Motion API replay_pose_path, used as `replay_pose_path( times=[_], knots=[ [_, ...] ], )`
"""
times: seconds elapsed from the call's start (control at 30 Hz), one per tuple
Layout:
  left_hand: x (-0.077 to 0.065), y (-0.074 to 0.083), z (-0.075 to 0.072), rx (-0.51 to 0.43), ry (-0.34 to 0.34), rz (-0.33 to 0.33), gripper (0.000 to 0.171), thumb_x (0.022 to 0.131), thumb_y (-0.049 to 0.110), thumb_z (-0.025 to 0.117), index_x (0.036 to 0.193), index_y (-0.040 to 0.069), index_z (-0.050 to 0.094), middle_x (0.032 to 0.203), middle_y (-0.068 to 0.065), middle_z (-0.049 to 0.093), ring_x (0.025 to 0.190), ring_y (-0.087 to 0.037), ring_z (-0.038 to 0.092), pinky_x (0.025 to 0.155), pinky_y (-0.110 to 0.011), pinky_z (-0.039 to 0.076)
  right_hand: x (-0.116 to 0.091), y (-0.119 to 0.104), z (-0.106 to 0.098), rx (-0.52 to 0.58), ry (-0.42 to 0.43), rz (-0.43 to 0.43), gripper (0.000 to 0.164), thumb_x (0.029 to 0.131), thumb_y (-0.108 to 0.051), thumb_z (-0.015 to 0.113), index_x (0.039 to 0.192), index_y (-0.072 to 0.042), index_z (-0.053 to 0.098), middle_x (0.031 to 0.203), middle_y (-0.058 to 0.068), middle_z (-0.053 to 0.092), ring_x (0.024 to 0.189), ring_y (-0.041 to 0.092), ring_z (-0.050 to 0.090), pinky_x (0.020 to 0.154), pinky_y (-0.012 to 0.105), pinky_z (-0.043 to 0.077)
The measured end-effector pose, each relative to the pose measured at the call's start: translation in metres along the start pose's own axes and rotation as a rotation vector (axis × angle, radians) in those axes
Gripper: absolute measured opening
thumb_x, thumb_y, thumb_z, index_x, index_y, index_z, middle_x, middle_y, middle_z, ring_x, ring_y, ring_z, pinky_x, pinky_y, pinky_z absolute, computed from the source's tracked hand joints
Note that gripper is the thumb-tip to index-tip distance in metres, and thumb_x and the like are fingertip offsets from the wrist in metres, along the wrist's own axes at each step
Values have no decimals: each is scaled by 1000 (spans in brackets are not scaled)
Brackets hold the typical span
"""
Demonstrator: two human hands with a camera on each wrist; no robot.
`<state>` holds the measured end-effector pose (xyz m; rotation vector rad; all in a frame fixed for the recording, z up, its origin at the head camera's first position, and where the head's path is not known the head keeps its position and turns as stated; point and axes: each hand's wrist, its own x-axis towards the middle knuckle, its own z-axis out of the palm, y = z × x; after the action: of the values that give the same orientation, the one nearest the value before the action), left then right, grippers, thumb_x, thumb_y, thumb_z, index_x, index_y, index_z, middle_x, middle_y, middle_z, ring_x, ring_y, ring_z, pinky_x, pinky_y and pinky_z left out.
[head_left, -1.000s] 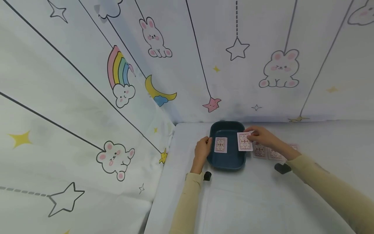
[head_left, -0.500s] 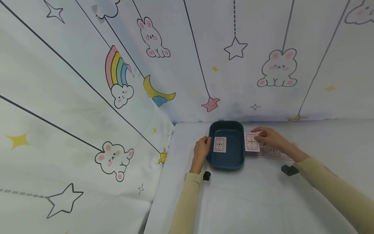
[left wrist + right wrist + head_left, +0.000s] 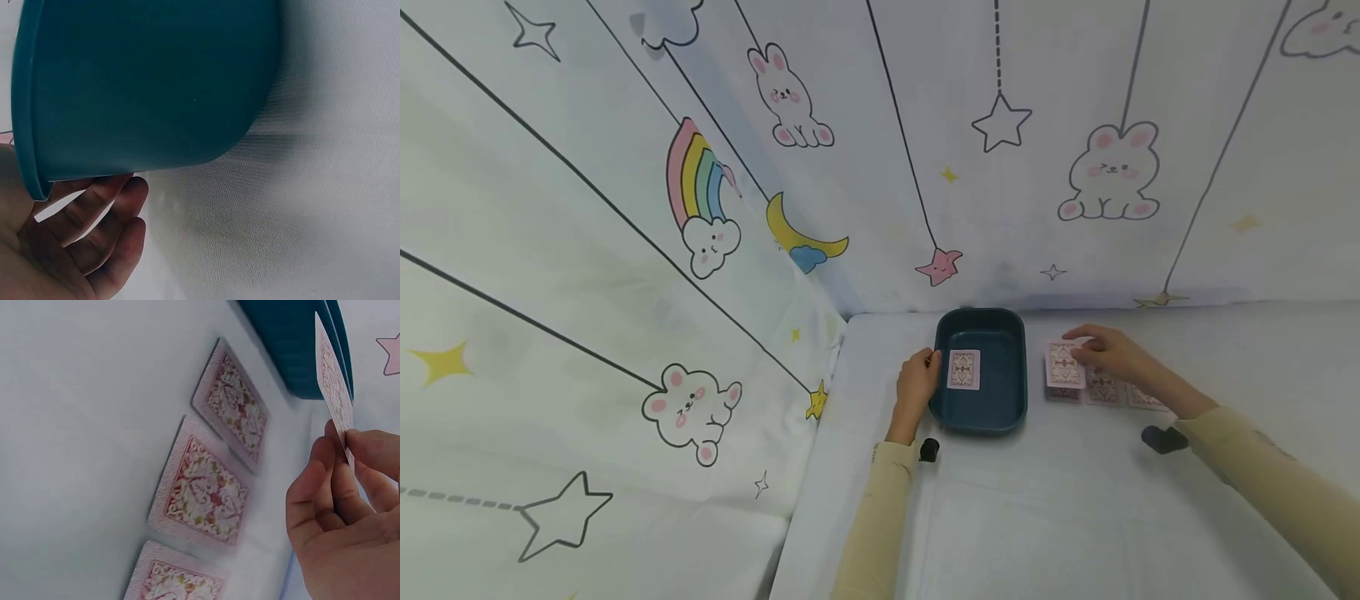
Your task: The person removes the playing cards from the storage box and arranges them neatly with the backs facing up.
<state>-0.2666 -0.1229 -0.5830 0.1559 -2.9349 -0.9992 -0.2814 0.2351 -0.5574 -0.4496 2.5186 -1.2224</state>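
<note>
A dark teal tray (image 3: 1000, 404) sits on the white table near the back wall, with one patterned card (image 3: 963, 369) face down inside it. My left hand (image 3: 917, 383) holds the tray's left rim, thumb on top and fingers (image 3: 94, 219) under the tray's rim (image 3: 28, 156). My right hand (image 3: 1105, 352) pinches another face-down card (image 3: 1063, 365) just right of the tray, above a row of three cards (image 3: 1105, 388) lying on the table. In the right wrist view the held card (image 3: 332, 387) stands edge-on between thumb and fingers (image 3: 325, 487), over the row of cards (image 3: 206, 490).
Cartoon-printed fabric walls (image 3: 700, 208) close in the left and back sides. The white cloth-covered table (image 3: 1060, 517) stretches toward me. Black wrist mounts (image 3: 929, 450) show at both cuffs.
My right hand has carried its card rightward, from over the tray's right edge to above the row of cards. The left hand and the tray have stayed put.
</note>
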Motion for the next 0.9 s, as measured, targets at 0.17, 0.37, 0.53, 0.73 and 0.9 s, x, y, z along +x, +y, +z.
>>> replay_pose_path(
  times=[0.17,0.37,0.53,0.73,0.9],
  knots=[
    [-1,0,-2,-4,9,5,33,106,35,49,87,12,63,69,-2,56,57,-14,49,51,-27,35,-5,9,0,-10,8,10,44,104,-27,56,141,-5,50,122,25,63,101,31,64,75,37,53],
    [-2,2,-2,-10,0,5,34,106,36,49,87,12,63,70,-2,56,57,-13,49,51,-26,35,-15,20,-2,-19,19,1,42,104,-24,55,141,-3,50,124,28,61,105,38,64,79,42,55],
    [-2,2,-2,-7,3,12,34,106,35,49,88,11,64,70,-2,57,58,-13,50,51,-26,35,-22,29,-7,-29,22,25,43,104,-25,56,141,-5,50,124,27,62,109,40,63,82,47,53],
    [-3,3,-2,-11,0,12,34,106,35,49,87,11,62,69,-2,57,57,-13,51,51,-25,35,-29,44,-12,-16,20,61,44,103,-27,57,141,-6,50,125,28,61,107,37,63,75,34,50],
    [-3,3,-2,-4,8,15,34,106,35,49,83,11,58,68,-1,54,57,-13,47,51,-26,33,-36,58,-17,-29,19,92,46,104,-30,55,143,-7,48,129,31,58,114,47,59,81,46,53]
  ],
)
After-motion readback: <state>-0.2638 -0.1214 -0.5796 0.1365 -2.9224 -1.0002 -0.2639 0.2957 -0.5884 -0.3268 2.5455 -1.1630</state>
